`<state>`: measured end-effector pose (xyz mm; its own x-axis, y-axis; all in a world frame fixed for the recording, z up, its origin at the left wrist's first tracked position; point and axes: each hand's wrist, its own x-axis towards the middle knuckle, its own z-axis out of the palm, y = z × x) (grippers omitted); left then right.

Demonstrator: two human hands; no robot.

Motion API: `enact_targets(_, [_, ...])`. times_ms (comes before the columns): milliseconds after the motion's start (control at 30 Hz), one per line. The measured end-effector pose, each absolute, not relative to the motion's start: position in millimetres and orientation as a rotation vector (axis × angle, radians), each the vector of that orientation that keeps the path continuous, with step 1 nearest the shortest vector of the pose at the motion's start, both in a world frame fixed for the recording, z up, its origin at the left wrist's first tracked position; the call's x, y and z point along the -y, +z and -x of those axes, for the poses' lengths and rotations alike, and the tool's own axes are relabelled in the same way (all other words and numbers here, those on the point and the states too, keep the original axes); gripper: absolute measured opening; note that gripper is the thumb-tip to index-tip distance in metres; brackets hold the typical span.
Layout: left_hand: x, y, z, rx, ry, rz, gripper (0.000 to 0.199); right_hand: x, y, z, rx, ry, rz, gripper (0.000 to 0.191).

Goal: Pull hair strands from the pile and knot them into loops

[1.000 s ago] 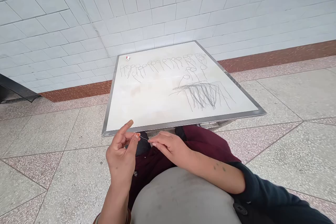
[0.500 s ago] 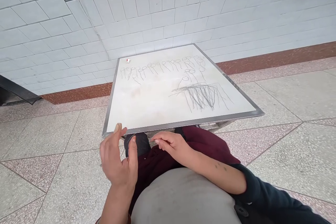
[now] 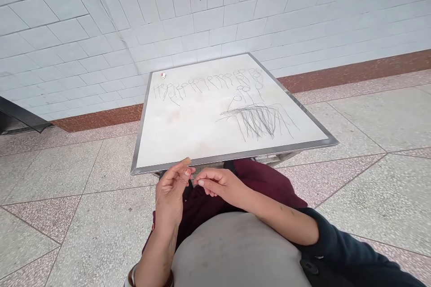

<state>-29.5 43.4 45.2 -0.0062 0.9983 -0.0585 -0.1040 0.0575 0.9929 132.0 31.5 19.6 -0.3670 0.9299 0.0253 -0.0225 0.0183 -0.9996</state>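
In front of my body, just off the table's near edge, my left hand (image 3: pixel 171 195) and my right hand (image 3: pixel 224 186) meet. A short piece of thin wire (image 3: pixel 193 178) shows between their fingertips. My right hand pinches it between thumb and forefinger. The left thumb and fingers close on its other end. On the white table (image 3: pixel 182 136) a row of wires with looped ends (image 3: pixel 210 81) runs along the far half. A loose pile of straight dark wires (image 3: pixel 261 121) lies at the right, closer to me.
A small red and white object (image 3: pixel 163 76) sits in the table's far left corner. The metal-edged tabletop stands against a white tiled wall (image 3: pixel 208 22). Below it are my dark red trousers (image 3: pixel 269 179) and a speckled floor (image 3: pixel 111 233).
My left hand has moved right, from apart with thumb and fingers spread, to closing beside the right fingertips on the wire. The right hand has hardly moved.
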Motion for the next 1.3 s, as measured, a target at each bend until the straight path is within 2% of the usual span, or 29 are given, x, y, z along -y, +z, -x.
enact_targets(133, [-44,41,25,-1.173,1.298,-0.926,0.026,-32,20,-135,1.671,1.272,1.021,0.022])
enact_targets(333, [-43,38,21,-1.122,1.354,-0.742,0.028,-35,14,-130,2.094,0.367,1.144,0.023])
enact_targets(467, [-44,39,23,-1.106,1.401,-0.683,0.022,-40,10,-129,2.14,0.112,1.131,0.022])
enact_targets(800, [-42,42,17,-1.054,1.441,-0.658,0.02,-45,14,-130,2.005,0.411,1.018,0.022])
enact_targets(1000, [-37,45,18,-0.994,1.414,-0.74,0.022,-38,20,-126,1.766,1.081,0.928,0.022])
enact_targets(1300, [-32,48,19,-0.987,1.397,-0.801,0.024,-37,25,-127,1.808,0.955,0.902,0.024])
